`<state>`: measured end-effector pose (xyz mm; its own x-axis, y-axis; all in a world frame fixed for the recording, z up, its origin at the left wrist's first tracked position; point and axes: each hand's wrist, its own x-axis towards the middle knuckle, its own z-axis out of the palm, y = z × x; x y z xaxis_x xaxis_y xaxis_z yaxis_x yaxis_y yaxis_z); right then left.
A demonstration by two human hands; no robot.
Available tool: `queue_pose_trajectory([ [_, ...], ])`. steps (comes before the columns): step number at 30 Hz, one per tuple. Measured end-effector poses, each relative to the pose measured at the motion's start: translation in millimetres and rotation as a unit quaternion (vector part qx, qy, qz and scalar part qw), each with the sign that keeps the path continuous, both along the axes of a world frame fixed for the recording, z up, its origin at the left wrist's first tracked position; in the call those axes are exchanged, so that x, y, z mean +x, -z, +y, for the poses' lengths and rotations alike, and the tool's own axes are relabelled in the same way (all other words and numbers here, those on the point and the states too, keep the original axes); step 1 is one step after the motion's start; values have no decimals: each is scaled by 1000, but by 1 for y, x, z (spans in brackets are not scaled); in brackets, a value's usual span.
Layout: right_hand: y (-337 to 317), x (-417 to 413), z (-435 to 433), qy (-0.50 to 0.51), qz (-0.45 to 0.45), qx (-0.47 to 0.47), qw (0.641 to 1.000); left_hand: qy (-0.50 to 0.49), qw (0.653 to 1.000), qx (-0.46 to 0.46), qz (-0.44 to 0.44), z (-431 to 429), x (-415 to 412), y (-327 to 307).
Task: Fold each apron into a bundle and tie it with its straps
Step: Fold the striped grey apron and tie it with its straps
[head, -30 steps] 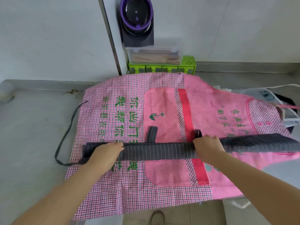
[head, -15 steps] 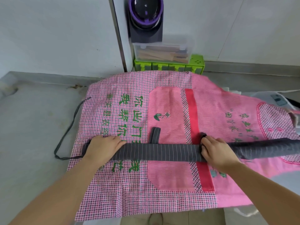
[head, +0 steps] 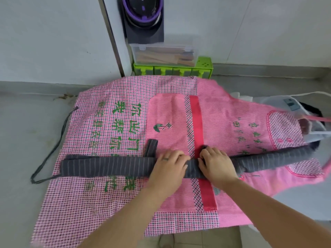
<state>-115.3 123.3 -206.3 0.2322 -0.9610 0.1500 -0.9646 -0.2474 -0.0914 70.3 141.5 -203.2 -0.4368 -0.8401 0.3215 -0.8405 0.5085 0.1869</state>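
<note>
The left hand (head: 169, 164), which gripped the strip's left end half a second ago, has slid right and now sits just beside the right hand (head: 216, 163). Both have their fingers curled over the far edge of the grey striped apron (head: 107, 166). It is folded into a long narrow strip lying across the pink checked apron (head: 100, 203). Left of the left hand the strip now lies uncovered, and its thin strap (head: 51, 149) loops onto the desk (head: 21, 140). Beyond the hands a green box (head: 172, 70) stands against the wall.
</note>
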Motion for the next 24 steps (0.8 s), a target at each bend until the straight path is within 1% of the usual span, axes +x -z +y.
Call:
queue_pose_trajectory([
  [1, 1, 4, 0, 1, -6, 3, 1000, -18, 1000, 24, 4, 3, -9, 6],
  [3, 3, 4, 1, -13, -46, 0, 999, -55, 997, 44, -12, 7, -16, 16],
  [5, 3, -11, 7, -43, -90, -16, 995, -69, 996, 49, -26, 8, -17, 20],
  [7, 1, -33, 17, -66, -70, -68, 993, -72, 996, 51, -32, 6, -14, 21],
  [8, -1, -46, 21, -57, -46, -99, 992, -73, 996, 49, -35, 5, -14, 22],
  [10, 0, -77, 27, 8, -9, -133, 991, -72, 996, 46, -38, 5, -16, 23],
  [12, 4, -104, 27, 57, 16, -109, 992, -73, 995, 50, -39, 5, -17, 22],
  [14, 9, -121, 19, 33, 25, -71, 997, -71, 995, 48, -41, 5, -16, 23],
  [16, 4, -127, 7, -1, 26, -4, 1000, -73, 995, 60, -42, 5, -15, 22],
  [19, -5, -138, -14, 11, 33, 107, 994, -77, 994, 71, -36, 5, -16, 23],
  [20, -4, -140, -17, 20, 23, 109, 994, -78, 994, 74, -36, 5, -16, 23],
  [21, -1, -141, -18, 20, 11, 89, 996, -79, 993, 79, -35, 5, -16, 23],
  [23, 10, -141, -12, 28, -36, 3, 999, -81, 992, 91, -28, 4, -16, 24],
  [24, 16, -142, -9, 41, -50, -18, 998, -84, 992, 95, -20, 4, -16, 24],
])
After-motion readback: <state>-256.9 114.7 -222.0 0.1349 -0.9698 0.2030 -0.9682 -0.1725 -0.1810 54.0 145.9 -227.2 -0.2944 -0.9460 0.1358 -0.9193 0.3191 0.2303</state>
